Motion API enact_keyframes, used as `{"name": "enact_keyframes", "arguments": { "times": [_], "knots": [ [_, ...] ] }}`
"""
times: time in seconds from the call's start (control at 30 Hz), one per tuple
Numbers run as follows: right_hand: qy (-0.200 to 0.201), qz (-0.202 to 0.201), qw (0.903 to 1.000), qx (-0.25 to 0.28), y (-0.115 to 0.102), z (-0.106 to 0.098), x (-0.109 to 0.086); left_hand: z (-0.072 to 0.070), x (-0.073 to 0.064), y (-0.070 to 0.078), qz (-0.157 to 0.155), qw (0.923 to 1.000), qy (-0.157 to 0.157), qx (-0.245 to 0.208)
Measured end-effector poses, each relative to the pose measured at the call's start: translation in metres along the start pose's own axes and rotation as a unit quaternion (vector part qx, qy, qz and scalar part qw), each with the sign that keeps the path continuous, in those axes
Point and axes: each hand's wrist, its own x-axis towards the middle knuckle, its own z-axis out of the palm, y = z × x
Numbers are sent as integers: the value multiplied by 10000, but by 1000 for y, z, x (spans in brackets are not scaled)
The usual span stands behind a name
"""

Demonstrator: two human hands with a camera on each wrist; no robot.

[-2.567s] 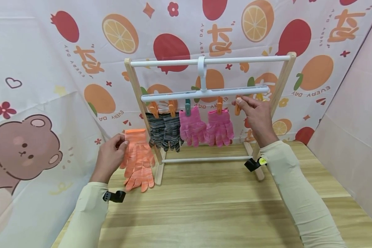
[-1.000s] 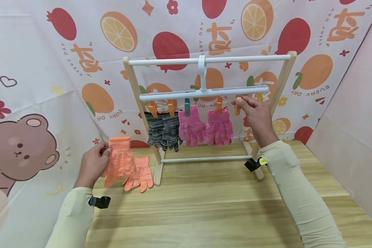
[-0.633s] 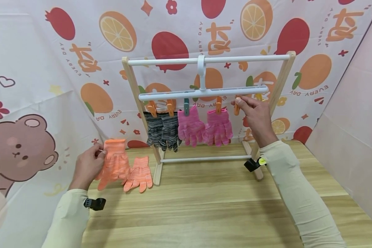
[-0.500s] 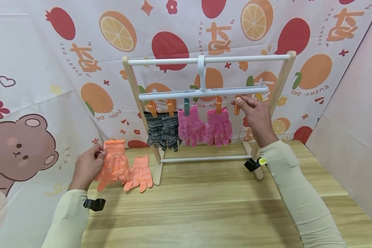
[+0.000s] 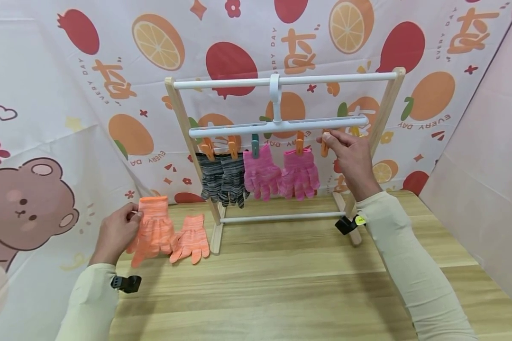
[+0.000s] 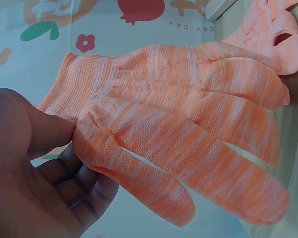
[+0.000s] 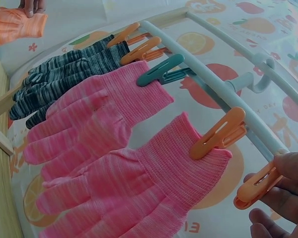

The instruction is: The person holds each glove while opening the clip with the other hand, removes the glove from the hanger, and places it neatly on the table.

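My left hand [image 5: 117,232] pinches an orange knit glove [image 6: 179,114] near its cuff, holding it up over the left of the table. A second orange glove [image 5: 192,239] lies flat on the wood beside it. At the white hanger [image 5: 239,130], my right hand [image 5: 353,158] pinches an orange clothespin [image 7: 258,187] between thumb and fingers; no glove is in that clip. Left of it, two pink gloves [image 7: 114,188] hang, one from a green clothespin [image 7: 161,70], one from an orange clothespin [image 7: 218,133]. Two grey-black striped gloves [image 5: 222,177] hang from orange clips farther left.
The hanger hooks over the white top bar [image 5: 324,79] of a wooden rack [image 5: 179,106]. A yellow clip [image 5: 358,131] sits behind my right hand. A fruit-print cloth [image 5: 247,28] backs the wooden table [image 5: 256,279].
My left hand has drawn one orange glove left and down, away from the other, which has come to lie alone on the table. My right hand has stayed at the clothespin.
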Motion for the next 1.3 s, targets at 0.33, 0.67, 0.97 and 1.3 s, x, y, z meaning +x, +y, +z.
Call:
{"name": "enact_keyframes", "arguments": {
  "times": [0.33,0.67,0.97,1.3],
  "knots": [
    [-33,-5,10000,17,0,-2,-2,3,10,-12,-63,10000,-33,56],
    [-39,-63,10000,2,-1,-3,-1,8,21,-23,-147,9997,-193,94],
    [-63,-86,9999,60,-1,-4,1,11,43,-31,-606,9951,-760,170],
    [12,-41,9999,116,-1,-1,-1,15,62,-53,-794,9843,-1557,246]
  ]
}}
